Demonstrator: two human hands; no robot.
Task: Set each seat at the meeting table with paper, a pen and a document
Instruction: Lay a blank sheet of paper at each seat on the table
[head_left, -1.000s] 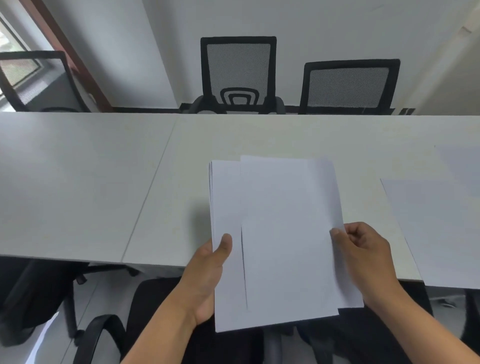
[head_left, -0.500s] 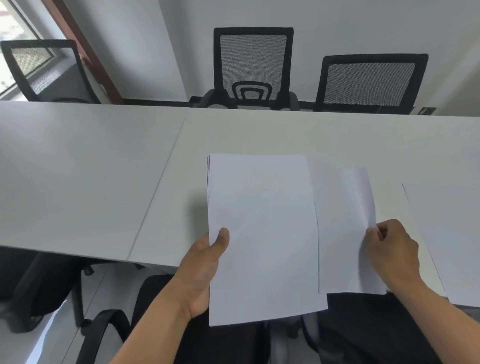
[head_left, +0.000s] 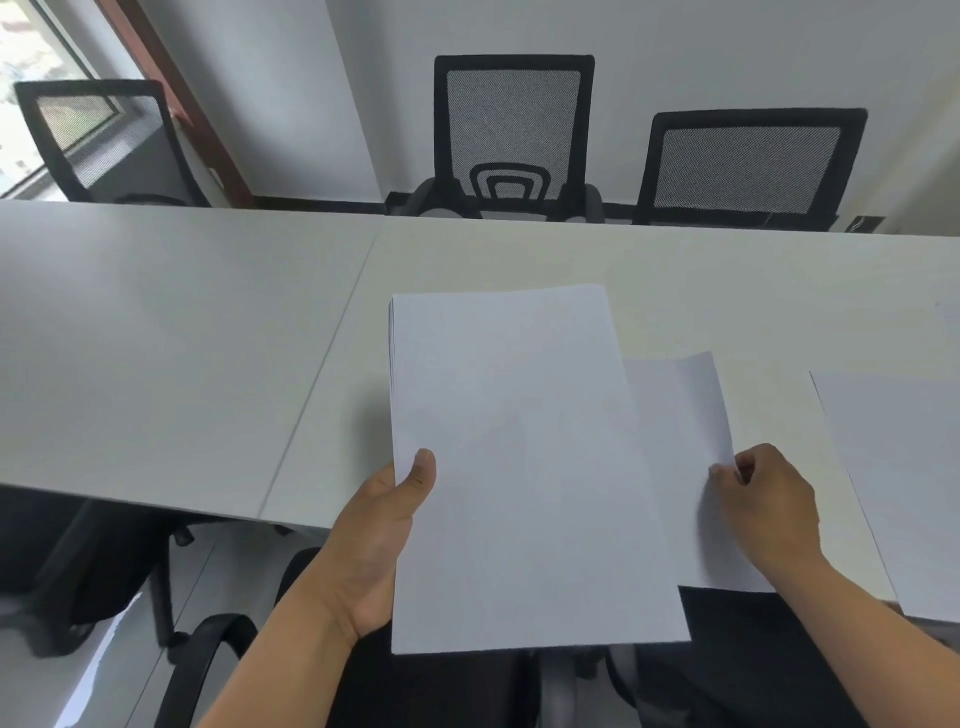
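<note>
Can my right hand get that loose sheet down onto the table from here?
Probably yes. The right hand pinches the sheet over bare table, beside the stack, with nothing underneath.

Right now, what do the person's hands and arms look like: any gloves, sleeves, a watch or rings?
Both are bare. The left hand and right hand wear no gloves, and no ring shows on the visible fingers. Both forearms are uncovered as far as the frame's lower edge: no sleeve, watch or wristband in view.
</note>
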